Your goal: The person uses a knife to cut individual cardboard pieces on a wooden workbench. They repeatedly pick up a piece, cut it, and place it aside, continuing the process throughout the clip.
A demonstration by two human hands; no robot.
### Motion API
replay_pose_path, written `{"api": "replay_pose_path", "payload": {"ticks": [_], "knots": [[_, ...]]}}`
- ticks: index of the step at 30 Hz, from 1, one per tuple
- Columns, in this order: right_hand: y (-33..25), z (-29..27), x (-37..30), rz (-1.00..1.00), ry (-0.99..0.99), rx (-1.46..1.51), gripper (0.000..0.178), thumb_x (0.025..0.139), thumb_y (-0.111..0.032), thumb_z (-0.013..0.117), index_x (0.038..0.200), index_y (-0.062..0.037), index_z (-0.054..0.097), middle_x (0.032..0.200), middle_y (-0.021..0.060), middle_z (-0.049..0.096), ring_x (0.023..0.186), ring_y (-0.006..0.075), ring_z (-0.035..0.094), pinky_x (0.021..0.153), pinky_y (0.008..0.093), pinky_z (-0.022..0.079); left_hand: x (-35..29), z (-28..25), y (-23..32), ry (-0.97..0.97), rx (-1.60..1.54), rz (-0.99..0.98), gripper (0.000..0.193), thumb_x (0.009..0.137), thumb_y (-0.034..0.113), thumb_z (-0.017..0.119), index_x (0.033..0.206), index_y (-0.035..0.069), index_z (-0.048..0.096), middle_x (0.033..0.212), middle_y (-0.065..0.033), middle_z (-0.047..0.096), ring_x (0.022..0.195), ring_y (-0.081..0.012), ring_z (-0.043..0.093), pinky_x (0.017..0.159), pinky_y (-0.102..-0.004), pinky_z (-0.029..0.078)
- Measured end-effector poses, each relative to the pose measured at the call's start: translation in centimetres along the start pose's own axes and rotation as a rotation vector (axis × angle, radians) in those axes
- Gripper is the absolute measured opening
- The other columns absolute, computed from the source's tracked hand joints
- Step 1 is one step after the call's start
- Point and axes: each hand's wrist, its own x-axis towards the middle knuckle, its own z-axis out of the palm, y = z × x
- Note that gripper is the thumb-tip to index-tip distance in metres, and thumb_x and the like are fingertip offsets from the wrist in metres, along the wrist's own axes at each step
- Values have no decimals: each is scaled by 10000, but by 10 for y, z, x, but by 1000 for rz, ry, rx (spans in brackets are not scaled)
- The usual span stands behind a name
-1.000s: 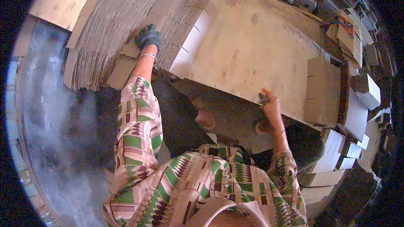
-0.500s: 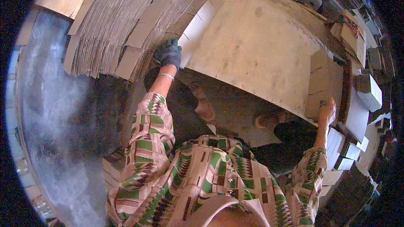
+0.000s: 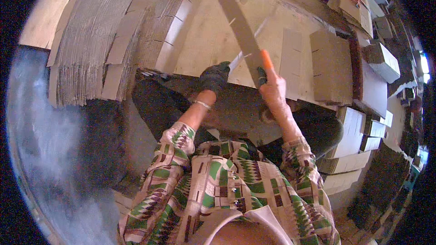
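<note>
My left hand (image 3: 214,78), in a dark glove, closes on a narrow pale cardboard strip (image 3: 237,59) at the board's near edge. To its right, my right hand (image 3: 274,91) grips a long brown cardboard strip (image 3: 240,25) that slants up and to the left. Short slits are cut into this brown strip. An orange cover (image 3: 266,59) sits on a right finger, and something dark green shows by the thumb. The two strips come close or cross just above my hands; whether they interlock I cannot tell.
The work lies on a wooden board (image 3: 204,31). On its left are a large fanned stack of cardboard (image 3: 97,27) and a stack of slit strips (image 3: 165,31). To the right lie a flat strip (image 3: 290,56) and another cardboard stack (image 3: 331,68). White-sided bundles (image 3: 347,129) stand beyond my right arm.
My right hand has come from the right-hand stack to the middle, now holding a brown strip. My left hand has left the left stack with a pale strip. The view has shifted.
</note>
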Motion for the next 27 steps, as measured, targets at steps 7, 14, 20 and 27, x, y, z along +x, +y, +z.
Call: {"api": "replay_pose_path", "payload": {"ticks": [7, 14, 20, 27], "knots": [[19, 31, -6, -31, -154, -96, 912, 739, 58, 603, 1544, -277, 333, 896, 202, 711, 797, 419, 686, 688, 519, 543, -13, 8, 21, -74, -73, 106, 375, 893, 315, 634, 1254, 215, 631, 1119, -130, 703, 1015, -374, 678, 852, -488, 549], [2, 17, 12, -80, -256, -168, 876, 791, 8, 598, 1562, -256, 276, 927, 198, 719, 773, 403, 700, 646, 527, 546, -12, -1, 11, -45, -1, 179, 335, 902, 340, 624, 1206, 200, 644, 1096, -144, 704, 999, -382, 676, 827, -489, 551], [26, 39, -6, -60, -341, -177, 911, 792, -19, 616, 1576, -269, 225, 977, 205, 712, 800, 427, 694, 687, 538, 545, -12, 11, 6, -81, -187, 136, 498, 891, 469, 626, 1269, 145, 619, 1185, -170, 681, 1110, -384, 639, 948, -496, 501], [-11, 14, 31, -165, 24, -152, 822, 776, -31, 628, 1531, -117, 315, 1130, 212, 674, 936, 403, 673, 756, 503, 549, 15, -92, -111, 506, 583, -183, 909, 806, 590, 685, 1494, 90, 366, 1583, -183, 321, 1491, -411, 202, 1205, -592, 132]]}}
